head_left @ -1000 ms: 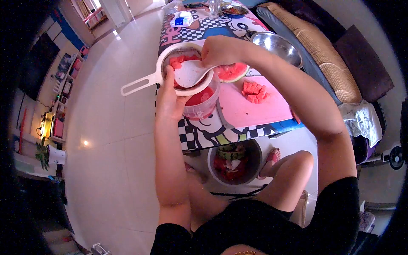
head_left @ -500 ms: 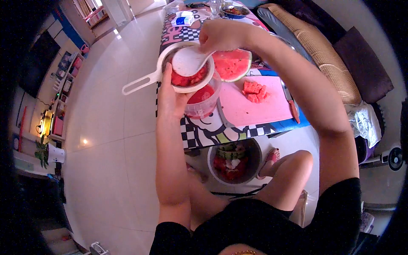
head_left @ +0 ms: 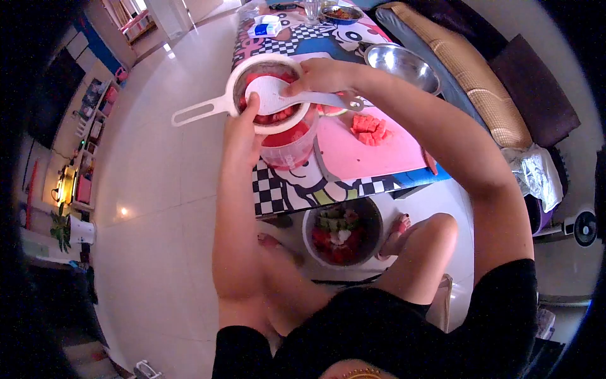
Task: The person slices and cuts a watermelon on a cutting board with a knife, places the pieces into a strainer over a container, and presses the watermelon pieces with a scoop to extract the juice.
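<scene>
A white-rimmed strainer [head_left: 268,58] holds crushed red watermelon pulp and sits over a clear plastic container [head_left: 287,155] with red juice. My left hand [head_left: 243,129] grips the strainer's near rim, its thumb up over the edge against a white rice paddle [head_left: 265,95]. Across the strainer, my right hand [head_left: 325,77] is closed on the paddle, fingers at the blade and the handle pointing right. Cut watermelon chunks [head_left: 371,129] lie on a pink cutting board [head_left: 353,159]. Behind my right hand, a larger watermelon piece [head_left: 331,110] is mostly hidden.
A steel bowl [head_left: 404,66] stands at the table's right edge. A knife handle [head_left: 430,163] shows beside the board. On the floor between my feet is a pot [head_left: 307,234] with rinds and red scraps. A tissue pack [head_left: 265,27] lies farther back, near a bowl of food [head_left: 341,14].
My right hand has lowered, and the paddle has turned from steeply tilted to lying nearly flat across the strainer. My left thumb now meets the paddle. The steel bowl has come into fuller view.
</scene>
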